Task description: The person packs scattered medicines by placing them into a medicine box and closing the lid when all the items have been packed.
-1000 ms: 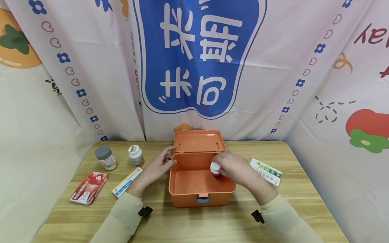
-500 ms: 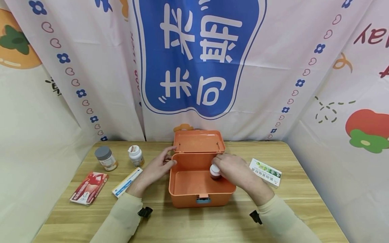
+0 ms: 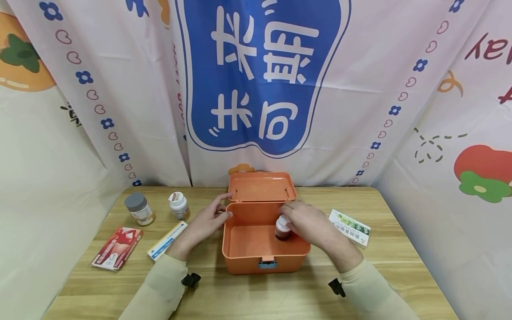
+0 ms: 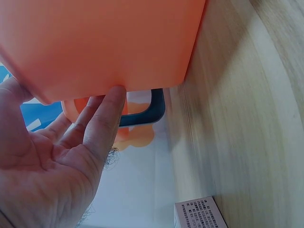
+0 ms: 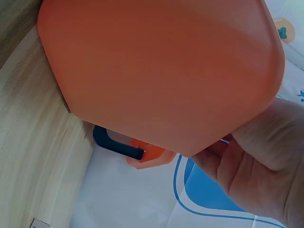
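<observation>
An orange lidded storage box (image 3: pixel 256 265) stands on the table with its lid (image 3: pixel 262 186) raised at the back. My left hand (image 3: pixel 207 222) rests at the box's back left corner, fingers extended, as the left wrist view also shows. My right hand (image 3: pixel 310 222) reaches over the right wall and holds a small white-capped bottle (image 3: pixel 282 227) inside the box, against its right side. The bottle has a dark reddish body. In the right wrist view the box wall (image 5: pixel 161 71) hides the bottle and the fingertips of my right hand (image 5: pixel 256 166).
At left stand a grey-lidded jar (image 3: pixel 140 209) and a white bottle (image 3: pixel 178 206). A red carton (image 3: pixel 118 248) and a slim blue-and-white carton (image 3: pixel 167 240) lie nearer. A green-and-white carton (image 3: pixel 350 227) lies right of the box. Printed cloth (image 3: pixel 340 133) hangs behind the table.
The bottle has shifted slightly left and toward the box's front, showing more of its body. My right hand moved a little with it. My left hand has stayed at the box.
</observation>
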A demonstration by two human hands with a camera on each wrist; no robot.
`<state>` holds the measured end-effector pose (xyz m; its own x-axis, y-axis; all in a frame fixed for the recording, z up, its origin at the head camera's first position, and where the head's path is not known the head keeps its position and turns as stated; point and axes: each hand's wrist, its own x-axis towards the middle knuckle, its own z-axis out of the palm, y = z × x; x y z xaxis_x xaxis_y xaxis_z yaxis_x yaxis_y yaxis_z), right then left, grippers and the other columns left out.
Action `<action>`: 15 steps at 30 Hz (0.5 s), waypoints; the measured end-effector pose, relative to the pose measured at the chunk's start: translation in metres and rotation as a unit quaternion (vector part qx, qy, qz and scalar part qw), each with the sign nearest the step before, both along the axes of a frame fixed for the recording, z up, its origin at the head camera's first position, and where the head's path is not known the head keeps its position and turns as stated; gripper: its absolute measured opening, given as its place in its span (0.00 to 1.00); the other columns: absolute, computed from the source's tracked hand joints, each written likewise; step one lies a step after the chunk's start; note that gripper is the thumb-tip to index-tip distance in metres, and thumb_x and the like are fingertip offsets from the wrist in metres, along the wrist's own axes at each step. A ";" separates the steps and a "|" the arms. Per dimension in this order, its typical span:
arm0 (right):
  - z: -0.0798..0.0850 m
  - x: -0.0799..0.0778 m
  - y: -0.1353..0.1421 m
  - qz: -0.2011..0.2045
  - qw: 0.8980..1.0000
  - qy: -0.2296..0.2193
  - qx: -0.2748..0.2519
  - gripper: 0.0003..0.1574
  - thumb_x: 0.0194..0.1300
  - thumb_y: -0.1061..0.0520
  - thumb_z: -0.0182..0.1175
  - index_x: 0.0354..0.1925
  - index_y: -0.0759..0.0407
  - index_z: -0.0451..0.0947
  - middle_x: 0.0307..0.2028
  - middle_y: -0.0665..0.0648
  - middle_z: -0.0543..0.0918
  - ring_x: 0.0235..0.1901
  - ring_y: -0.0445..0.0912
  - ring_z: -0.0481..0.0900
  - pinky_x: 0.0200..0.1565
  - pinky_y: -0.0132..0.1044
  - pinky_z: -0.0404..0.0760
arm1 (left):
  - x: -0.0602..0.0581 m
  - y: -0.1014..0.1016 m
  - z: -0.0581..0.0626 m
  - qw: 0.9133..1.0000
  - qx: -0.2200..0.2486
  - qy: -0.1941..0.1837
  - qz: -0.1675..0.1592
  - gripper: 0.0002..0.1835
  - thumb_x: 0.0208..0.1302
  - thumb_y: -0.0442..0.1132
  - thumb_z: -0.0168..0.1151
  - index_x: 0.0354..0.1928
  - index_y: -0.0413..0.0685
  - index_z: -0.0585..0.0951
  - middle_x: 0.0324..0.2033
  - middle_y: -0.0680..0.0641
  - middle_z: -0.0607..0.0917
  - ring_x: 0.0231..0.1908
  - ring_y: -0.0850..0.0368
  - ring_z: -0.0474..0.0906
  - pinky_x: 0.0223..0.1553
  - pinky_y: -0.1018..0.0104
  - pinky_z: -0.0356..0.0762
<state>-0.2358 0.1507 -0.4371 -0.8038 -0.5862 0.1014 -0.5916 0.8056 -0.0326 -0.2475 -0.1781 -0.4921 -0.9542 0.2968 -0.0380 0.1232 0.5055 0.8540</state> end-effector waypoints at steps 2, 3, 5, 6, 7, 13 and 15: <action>0.003 0.000 0.002 0.003 1.000 -0.006 -0.019 0.24 0.67 0.57 0.72 0.61 0.51 0.82 0.59 0.52 0.86 0.61 0.51 0.83 0.60 0.49 0.87 | 0.000 0.000 0.000 1.000 0.000 0.000 -0.001 0.32 0.78 0.51 0.58 0.80 0.68 0.61 0.58 0.42 0.85 0.50 0.52 0.85 0.46 0.63 0.84; 0.004 0.000 0.003 0.006 1.000 -0.005 -0.028 0.23 0.68 0.57 0.72 0.60 0.51 0.82 0.59 0.52 0.86 0.60 0.50 0.84 0.60 0.49 0.86 | 0.000 0.000 0.000 1.000 -0.001 0.000 -0.001 0.32 0.78 0.51 0.58 0.80 0.68 0.61 0.58 0.43 0.85 0.50 0.51 0.85 0.46 0.63 0.83; 0.006 -0.001 0.005 0.012 0.999 -0.002 -0.049 0.22 0.68 0.57 0.71 0.59 0.51 0.83 0.57 0.52 0.87 0.59 0.49 0.85 0.60 0.48 0.86 | 0.000 0.000 0.001 1.000 -0.001 0.000 0.000 0.32 0.78 0.50 0.58 0.80 0.68 0.61 0.58 0.42 0.85 0.50 0.51 0.85 0.46 0.63 0.83; 0.007 -0.001 0.007 0.013 0.998 0.001 -0.056 0.21 0.68 0.57 0.71 0.59 0.51 0.83 0.55 0.52 0.87 0.57 0.49 0.85 0.60 0.47 0.86 | 0.001 0.000 0.001 1.000 -0.002 0.000 0.000 0.32 0.78 0.50 0.58 0.80 0.68 0.61 0.58 0.43 0.85 0.50 0.50 0.85 0.46 0.63 0.83; 0.008 -0.002 0.008 0.015 0.998 0.004 -0.064 0.21 0.68 0.57 0.71 0.58 0.51 0.84 0.54 0.52 0.87 0.56 0.48 0.85 0.59 0.47 0.86 | 0.001 0.000 0.001 1.000 -0.003 0.000 0.000 0.33 0.78 0.50 0.58 0.80 0.68 0.61 0.58 0.43 0.85 0.50 0.50 0.86 0.46 0.62 0.83; 0.012 -0.005 0.015 0.007 0.994 -0.017 -0.103 0.20 0.69 0.57 0.70 0.58 0.52 0.84 0.53 0.53 0.88 0.54 0.46 0.85 0.60 0.46 0.87 | 0.001 0.001 0.002 1.000 -0.007 -0.003 0.002 0.33 0.78 0.50 0.58 0.80 0.69 0.61 0.58 0.43 0.85 0.50 0.48 0.85 0.46 0.62 0.83; 0.013 -0.005 0.018 0.001 0.993 -0.022 -0.114 0.20 0.70 0.56 0.70 0.58 0.51 0.83 0.53 0.53 0.88 0.55 0.46 0.86 0.61 0.47 0.87 | 0.002 0.002 0.003 1.000 -0.006 -0.004 0.002 0.33 0.78 0.50 0.58 0.80 0.69 0.61 0.58 0.43 0.85 0.50 0.49 0.85 0.46 0.62 0.83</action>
